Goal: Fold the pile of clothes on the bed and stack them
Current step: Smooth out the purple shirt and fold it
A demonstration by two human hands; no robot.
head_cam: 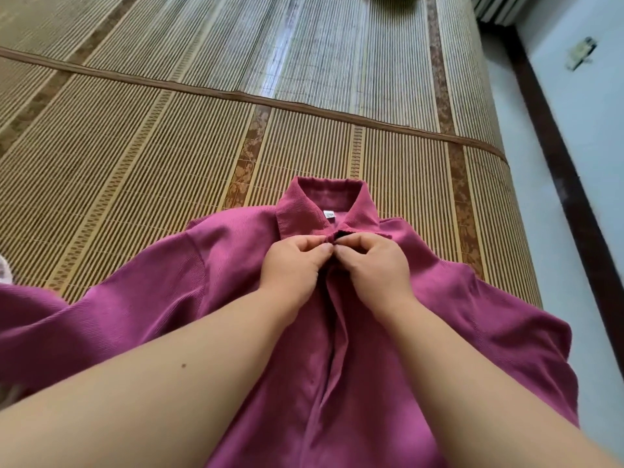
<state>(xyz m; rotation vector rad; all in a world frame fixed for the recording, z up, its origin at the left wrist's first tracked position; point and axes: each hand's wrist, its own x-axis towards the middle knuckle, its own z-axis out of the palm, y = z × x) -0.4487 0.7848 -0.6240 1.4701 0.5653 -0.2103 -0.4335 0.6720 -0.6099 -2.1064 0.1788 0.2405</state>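
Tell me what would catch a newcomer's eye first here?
The magenta collared shirt, spread front-up across the near half of the view. At its middle, just below the collar, the left hand and right hand pinch the front opening together, fingertips meeting. Behind it stretches a striped bamboo mat.

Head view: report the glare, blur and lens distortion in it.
Head view: soft daylight with no hard shadows; a pale glare streak lies on the far part of the mat; the wide lens bows the seam across the mat; the wall fitting is smeared; the shirt and the left hand and right hand, pinching its front under the collar, look fairly sharp.
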